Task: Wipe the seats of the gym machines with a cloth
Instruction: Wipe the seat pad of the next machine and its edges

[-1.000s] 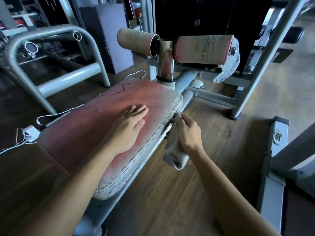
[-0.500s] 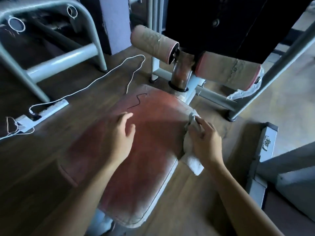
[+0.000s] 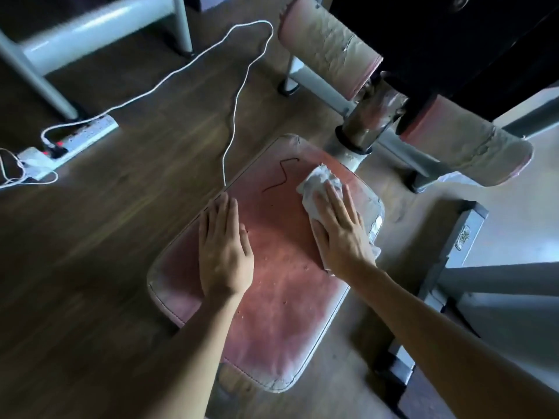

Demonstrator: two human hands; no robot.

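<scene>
Head view: the cloth [image 3: 317,182] is seen on the far right part of the pink seat [image 3: 272,297], pressed flat under the right hand [image 3: 338,231], whose fingers are laid out straight and close together, not curled round it. The left hand [image 3: 223,252] is rested flat on the left side of the seat, fingers straight and together, with nothing held.

A dark jagged tear [image 3: 279,176] is seen in the upholstery just left of the cloth. If the cloth is dragged across it, an edge could be caught and the split lengthened. Cracked covering is also seen at the seat's right edge and near corner, where flakes could be pulled loose.

Because the cloth is only pressed and not gripped, it could be bunched or left behind on a quick stroke.

A white cable [image 3: 236,95] is run from a power strip [image 3: 81,134] on the floor to the seat's far left edge, and could be snagged by a wide sweep.
</scene>
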